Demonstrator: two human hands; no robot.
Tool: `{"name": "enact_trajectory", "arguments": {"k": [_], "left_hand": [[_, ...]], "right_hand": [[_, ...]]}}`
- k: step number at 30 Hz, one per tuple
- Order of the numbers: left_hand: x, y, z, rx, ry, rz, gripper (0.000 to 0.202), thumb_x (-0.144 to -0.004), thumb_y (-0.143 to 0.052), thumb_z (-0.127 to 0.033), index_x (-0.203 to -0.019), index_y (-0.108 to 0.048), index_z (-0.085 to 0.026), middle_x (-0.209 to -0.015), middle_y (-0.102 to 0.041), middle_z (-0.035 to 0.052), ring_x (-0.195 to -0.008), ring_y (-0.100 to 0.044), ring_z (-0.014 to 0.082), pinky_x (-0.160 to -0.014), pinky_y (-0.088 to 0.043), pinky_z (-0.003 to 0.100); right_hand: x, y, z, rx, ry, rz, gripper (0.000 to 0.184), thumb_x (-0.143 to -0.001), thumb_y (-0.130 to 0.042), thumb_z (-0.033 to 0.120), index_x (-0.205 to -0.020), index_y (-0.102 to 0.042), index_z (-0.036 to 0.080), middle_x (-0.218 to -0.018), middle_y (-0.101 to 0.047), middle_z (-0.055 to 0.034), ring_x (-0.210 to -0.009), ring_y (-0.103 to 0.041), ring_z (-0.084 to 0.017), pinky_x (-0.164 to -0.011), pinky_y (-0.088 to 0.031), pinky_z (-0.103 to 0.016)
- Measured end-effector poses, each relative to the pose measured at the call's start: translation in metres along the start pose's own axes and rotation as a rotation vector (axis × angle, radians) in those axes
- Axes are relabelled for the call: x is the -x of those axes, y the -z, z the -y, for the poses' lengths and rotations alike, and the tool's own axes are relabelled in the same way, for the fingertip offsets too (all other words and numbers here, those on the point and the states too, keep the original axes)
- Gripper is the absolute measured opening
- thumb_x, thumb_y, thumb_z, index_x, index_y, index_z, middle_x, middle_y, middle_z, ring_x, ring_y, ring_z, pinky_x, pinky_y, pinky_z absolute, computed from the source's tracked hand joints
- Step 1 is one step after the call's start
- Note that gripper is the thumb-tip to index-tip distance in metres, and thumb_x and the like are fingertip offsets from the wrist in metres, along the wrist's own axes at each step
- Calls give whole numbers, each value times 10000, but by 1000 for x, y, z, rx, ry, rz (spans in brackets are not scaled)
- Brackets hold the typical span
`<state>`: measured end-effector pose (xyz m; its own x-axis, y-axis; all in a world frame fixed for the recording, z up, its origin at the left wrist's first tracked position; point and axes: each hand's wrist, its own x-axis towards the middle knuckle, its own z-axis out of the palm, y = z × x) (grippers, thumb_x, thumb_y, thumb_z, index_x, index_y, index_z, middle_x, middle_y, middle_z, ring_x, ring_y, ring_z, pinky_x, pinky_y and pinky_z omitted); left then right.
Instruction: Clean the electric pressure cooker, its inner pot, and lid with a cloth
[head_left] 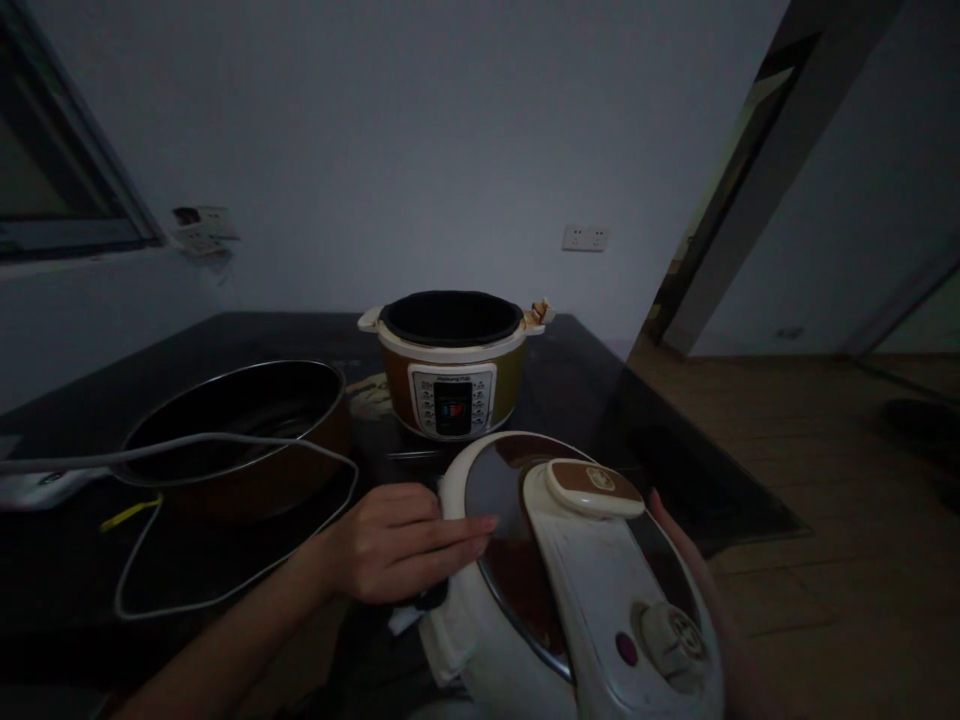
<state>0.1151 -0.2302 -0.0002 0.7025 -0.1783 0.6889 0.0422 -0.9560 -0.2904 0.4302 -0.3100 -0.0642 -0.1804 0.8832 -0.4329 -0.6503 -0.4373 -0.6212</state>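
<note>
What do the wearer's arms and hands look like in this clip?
The left hand and forearm show no sleeve, glove, ring or watch. The right hand is mostly hidden behind the cooker lid; its visible edge shows no glove.

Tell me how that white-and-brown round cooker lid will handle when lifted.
The white-and-brown round cooker lid looks rigid and probably heavy: it is thick, with a broad handle bar and valve. Its glossy brown dome may be slippery under the flat fingers of the left hand. Held tilted, it may swing downward.
</note>
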Motion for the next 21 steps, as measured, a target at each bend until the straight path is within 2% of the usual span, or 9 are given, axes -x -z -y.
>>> {"name": "enact_trajectory", "arguments": {"k": [5, 8, 10, 12, 13, 15, 17, 19, 21], "left_hand": [[8, 14, 14, 32, 55, 90, 327, -903, -557, -101, -1225, -601, -141, -1142, -721, 129, -812, -685, 159, -654, -542, 285], [16, 17, 20, 26, 153, 157, 406, -929, -508, -108, -1327, -540, -180, -1227, -678, 141, -876, -681, 162, -723, -535, 295], [21, 12, 19, 13, 266, 141, 426, -942, -476, -122, -1355, -525, -217, -1274, -650, 137, -869, -687, 156, -728, -531, 287], [26, 1, 13, 52, 457, 80, 432, -926, -533, -206, -1357, -531, -225, -1326, -613, 147, -957, -696, 184, -779, -543, 298], [27, -6, 9, 103, 604, 41, 474, -895, -589, -260, -1362, -528, -217, -1347, -596, 150, -1032, -686, 210, -829, -546, 313], [27, -21, -1, 284, 990, -41, 643, -801, -697, -325, -1396, -489, -196, -1348, -603, 136, -1145, -643, 255, -942, -523, 358], [22, -35, -9, 500, 1341, -113, 705, -737, -737, -328, -1385, -500, -180, -1252, -676, 104, -1128, -651, 276, -979, -508, 391], [17, -45, -15, 673, 1534, -141, 597, -704, -744, -330, -1264, -616, -165, -1085, -747, 79, -1043, -682, 299, -945, -527, 414], [15, -49, -17, 773, 1617, -143, 412, -696, -737, -332, -1068, -714, -157, -928, -770, 63, -956, -696, 308, -901, -545, 428]], "right_hand": [[0, 5, -5, -87, -118, -41, 496, -742, -679, 588, -1035, -736, 192, -997, -764, -108, -1078, -668, -329, -1018, -450, -486], [-4, 10, -4, -98, -44, -79, 391, -719, -701, 504, -965, -749, 204, -935, -774, -89, -1028, -690, -325, -985, -481, -493], [-6, 15, -3, -100, 35, -97, 340, -700, -710, 471, -917, -753, 213, -894, -778, -74, -1014, -695, -325, -973, -495, -497], [-6, 19, -4, -105, 108, -94, 295, -713, -701, 468, -869, -752, 223, -864, -779, -65, -1028, -691, -321, -979, -495, -497], [-6, 21, -6, -110, 145, -86, 281, -724, -693, 469, -851, -750, 225, -856, -779, -64, -1038, -687, -320, -983, -493, -500], [-5, 25, -9, -124, 211, -72, 272, -734, -686, 471, -832, -747, 224, -862, -779, -70, -1067, -675, -322, -993, -486, -508], [-5, 27, -12, -139, 264, -79, 274, -710, -701, 473, -818, -746, 225, -863, -778, -74, -1089, -663, -333, -1001, -480, -520], [-7, 30, -14, -143, 288, -95, 278, -678, -717, 485, -809, -744, 241, -843, -778, -72, -1101, -656, -342, -1006, -475, -534], [-9, 34, -15, -137, 290, -95, 291, -672, -714, 504, -832, -742, 262, -833, -778, -66, -1100, -658, -343, -1005, -476, -543]]}}
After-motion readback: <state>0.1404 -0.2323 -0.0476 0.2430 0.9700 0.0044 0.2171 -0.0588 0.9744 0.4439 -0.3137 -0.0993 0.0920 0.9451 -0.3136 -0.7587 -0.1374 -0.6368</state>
